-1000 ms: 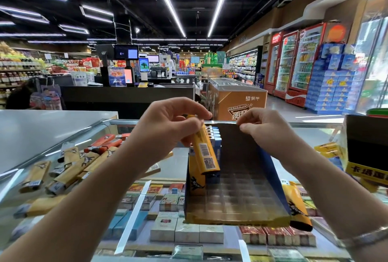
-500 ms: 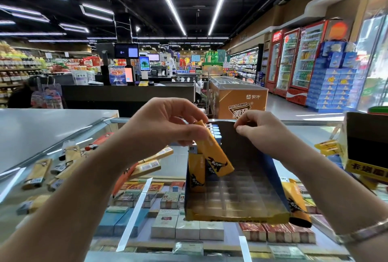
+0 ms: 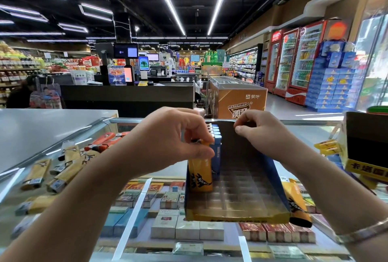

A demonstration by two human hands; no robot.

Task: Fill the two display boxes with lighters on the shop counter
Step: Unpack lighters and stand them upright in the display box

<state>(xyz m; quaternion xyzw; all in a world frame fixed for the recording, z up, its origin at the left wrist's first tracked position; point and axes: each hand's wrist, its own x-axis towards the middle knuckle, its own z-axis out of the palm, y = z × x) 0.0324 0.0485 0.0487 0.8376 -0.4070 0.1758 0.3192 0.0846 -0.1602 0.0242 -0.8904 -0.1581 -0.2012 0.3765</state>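
The left hand (image 3: 174, 144) pinched the top of a yellow lighter (image 3: 200, 174), thumb and curled fingers closed round its cap, and the lighter stood upright in the near left corner of the display box (image 3: 237, 194). That box sat on the glass counter (image 3: 310, 129), its dark back flap raised and most of its clear slots unfilled. Just behind the yellow lighter a row of blue lighters (image 3: 216, 142) ran toward the back along the box's left side, touching one another. The right hand (image 3: 262, 133) pinched the top edge of the back flap between thumb and bent fingers; a bangle (image 3: 361, 232) circled that wrist. Another yellow lighter (image 3: 297, 203) lay on the glass against the right wall of the box. To the left, loose lighters (image 3: 63, 169) were scattered over the counter, mostly yellow, with some orange ones (image 3: 105, 141) farther back. A second box (image 3: 367, 146) stood at the right edge, dark inside with a yellow printed front, only partly in view, so I could not tell what it held. Under the glass lay rows of cigarette packs (image 3: 186, 226). Beyond the counter stood a checkout desk (image 3: 128, 96) and an orange freezer (image 3: 239, 100).
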